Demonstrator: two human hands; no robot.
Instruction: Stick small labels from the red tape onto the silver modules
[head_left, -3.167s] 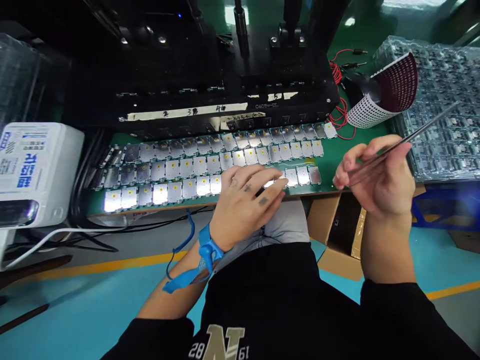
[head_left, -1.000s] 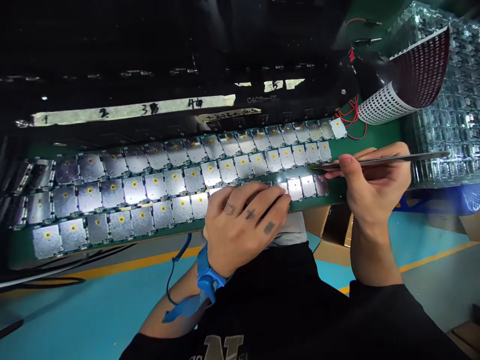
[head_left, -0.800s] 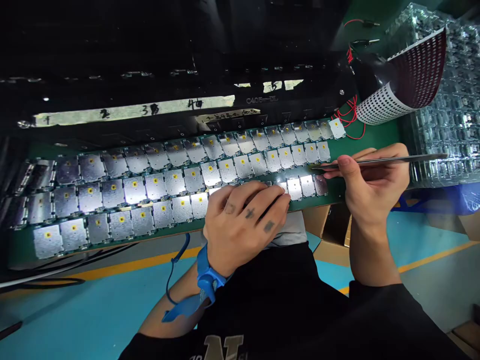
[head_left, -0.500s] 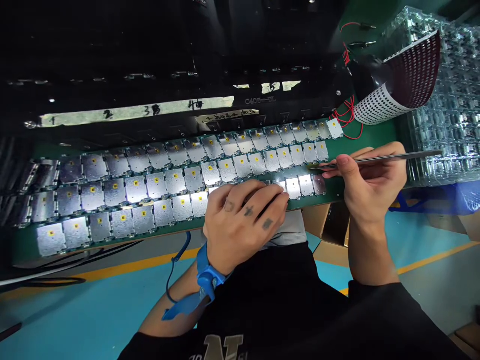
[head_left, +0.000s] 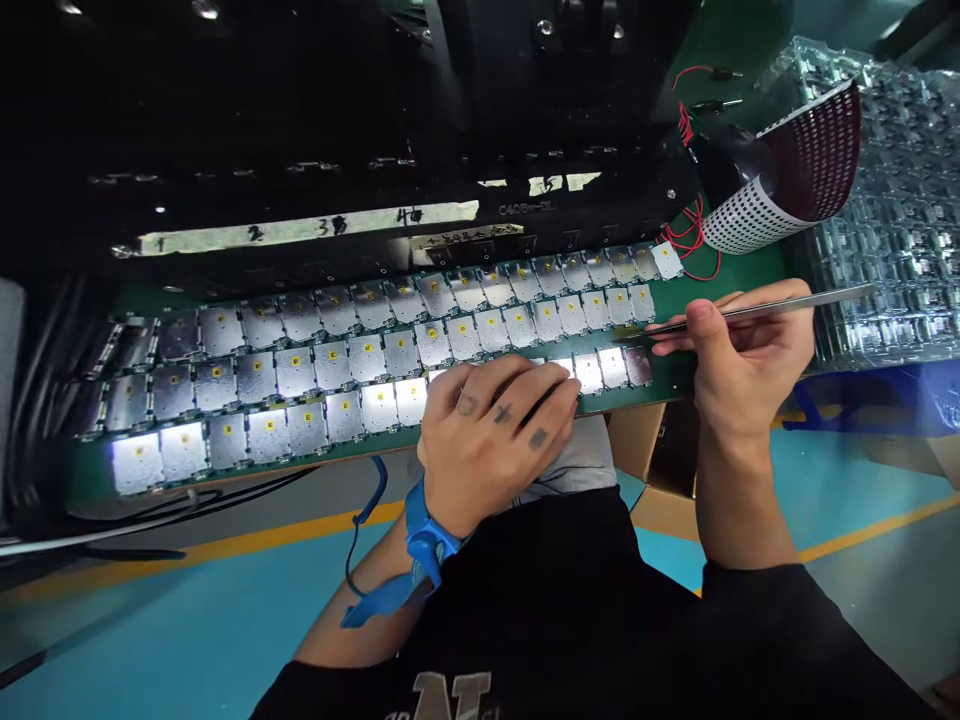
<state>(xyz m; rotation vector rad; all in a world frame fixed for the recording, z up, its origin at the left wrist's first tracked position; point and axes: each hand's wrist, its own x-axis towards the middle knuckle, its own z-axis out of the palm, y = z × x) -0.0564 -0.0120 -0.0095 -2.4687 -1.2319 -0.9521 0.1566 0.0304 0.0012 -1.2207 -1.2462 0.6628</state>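
Observation:
Three rows of circuit boards with shiny metal shields [head_left: 270,432] stretch along the green bench top, most showing a small yellow label. Over the front row rests my left hand [head_left: 499,425], fingers extended and slightly apart, lying on the boards and hiding several of them. A blue wrist strap [head_left: 426,545] circles that wrist. My right hand [head_left: 739,350] is closed on tweezers [head_left: 795,303], held like a pen. Their tips point left, over the gap between the middle and front rows, near a darker-looking metal shield [head_left: 638,366] at the right end. I cannot make out anything between the tips.
Behind the rows stands a black fixture [head_left: 315,190] bearing numbered tape [head_left: 307,228]. A curled sheet of white round labels [head_left: 750,215] and red wires [head_left: 684,235] lie at the right, beside stacked clear trays [head_left: 892,220]. An open cardboard box [head_left: 637,440] sits below the bench edge.
The camera view has shifted slightly, so the boards on the left appear further right. Both hands keep nearly the same pose, and the tweezers stay over the gap.

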